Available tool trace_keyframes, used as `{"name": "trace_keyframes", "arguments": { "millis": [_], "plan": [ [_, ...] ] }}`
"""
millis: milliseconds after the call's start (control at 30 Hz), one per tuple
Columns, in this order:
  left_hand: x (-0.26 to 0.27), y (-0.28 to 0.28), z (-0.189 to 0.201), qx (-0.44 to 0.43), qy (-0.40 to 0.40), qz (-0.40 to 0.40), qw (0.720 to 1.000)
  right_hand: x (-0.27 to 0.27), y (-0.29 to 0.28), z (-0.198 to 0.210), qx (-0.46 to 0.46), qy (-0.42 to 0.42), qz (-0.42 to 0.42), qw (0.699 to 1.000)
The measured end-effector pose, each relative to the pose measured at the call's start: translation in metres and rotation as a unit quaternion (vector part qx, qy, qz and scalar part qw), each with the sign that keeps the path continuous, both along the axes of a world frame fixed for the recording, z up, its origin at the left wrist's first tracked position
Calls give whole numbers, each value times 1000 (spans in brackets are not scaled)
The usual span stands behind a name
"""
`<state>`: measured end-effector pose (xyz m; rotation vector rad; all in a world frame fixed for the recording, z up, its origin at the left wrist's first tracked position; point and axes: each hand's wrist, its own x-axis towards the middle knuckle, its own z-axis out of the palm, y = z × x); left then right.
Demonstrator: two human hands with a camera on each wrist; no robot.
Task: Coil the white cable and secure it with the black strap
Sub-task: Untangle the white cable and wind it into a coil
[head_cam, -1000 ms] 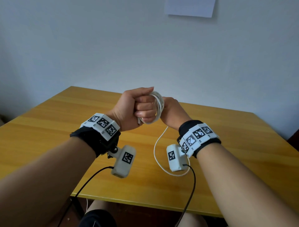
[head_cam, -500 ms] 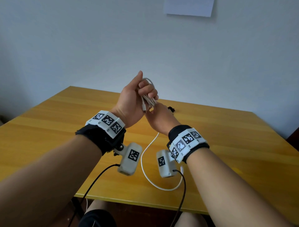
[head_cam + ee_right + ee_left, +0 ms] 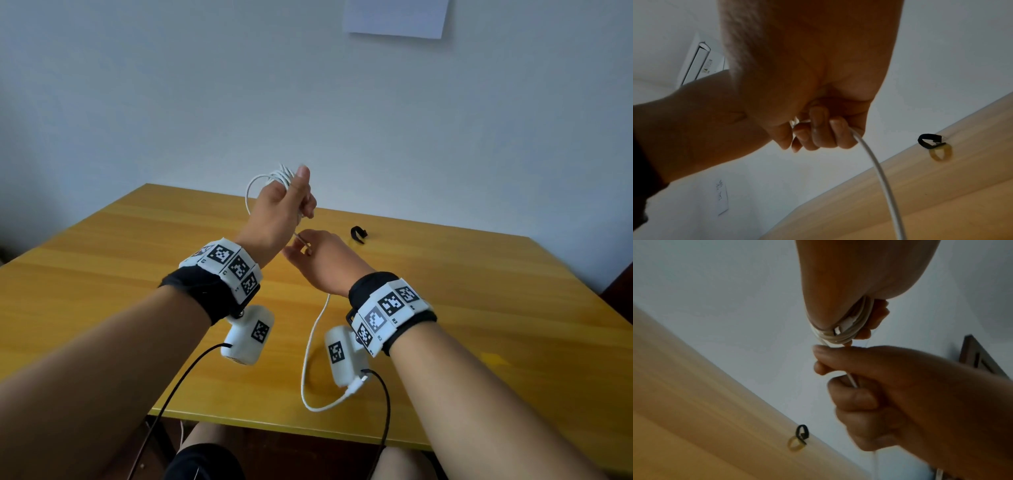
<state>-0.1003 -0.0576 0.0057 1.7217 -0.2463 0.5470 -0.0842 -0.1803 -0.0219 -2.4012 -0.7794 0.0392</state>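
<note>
- Coiling is mid-way: left hand (image 3: 279,209) grips the white cable (image 3: 270,178) loops above the table (image 3: 102,274).
- Right hand (image 3: 322,255) pinches the trailing length (free end lies near the table's edge).
- Next wrap needs that slack fed upward; black strap (image 3: 358,234) lies untouched beyond.

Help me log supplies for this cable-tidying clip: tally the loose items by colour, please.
White: 1, the cable held by the left hand and right hand
Black: 1, the strap on the table
Total: 2
</note>
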Motion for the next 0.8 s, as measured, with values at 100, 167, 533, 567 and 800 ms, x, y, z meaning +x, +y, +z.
{"name": "trace_keyframes", "arguments": {
  "millis": [100, 167, 533, 567, 800],
  "plan": [
    [1, 6, -6, 123, -6, 37, 992, 1, -2, -2, -21, -1, 14, 1000],
    [2, 9, -11, 183, 8, 51, 982, 2, -4, -2, -30, -2, 24, 999],
    [10, 32, -32, 442, 84, 57, 891, -2, -19, 11, -89, -7, 26, 996],
    [9, 34, -33, 451, 93, 58, 886, -1, -20, 12, -91, -5, 20, 996],
    [2, 43, -41, 453, 140, 4, 881, 9, -39, 31, -122, -51, -17, 991]
  ]
}}
